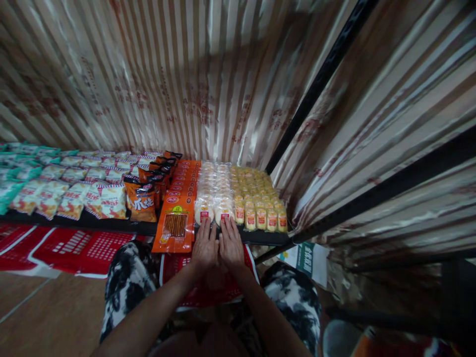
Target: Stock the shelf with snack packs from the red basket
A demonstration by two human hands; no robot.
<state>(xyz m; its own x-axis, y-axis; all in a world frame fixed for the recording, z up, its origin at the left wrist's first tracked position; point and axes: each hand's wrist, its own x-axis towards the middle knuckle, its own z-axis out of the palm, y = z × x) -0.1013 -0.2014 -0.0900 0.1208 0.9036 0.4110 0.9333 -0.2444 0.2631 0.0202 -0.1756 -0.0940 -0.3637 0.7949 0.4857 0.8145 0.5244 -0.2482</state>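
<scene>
Two rows of round white snacks in clear wrappers (214, 186) run back along the black shelf (100, 224). My left hand (205, 244) lies with fingers stretched out, its tips touching the front pack of the left row. Beside it, my right hand (231, 242) rests flat in the same way against the front pack of the right row. Neither hand is wrapped around anything. Just left are orange snack packets (174, 218) with a clear window, and to the right stand small yellow wrapped cakes (261, 217) in rows.
Further left are orange-and-black bags (140, 201), white snack bags (76, 201) and green bags (9, 193). Striped plastic sheeting (167, 74) hangs behind. A black post (316, 94) slants up at the right. Red printed sheets (82, 250) hang below the shelf, above a tiled floor (48, 307).
</scene>
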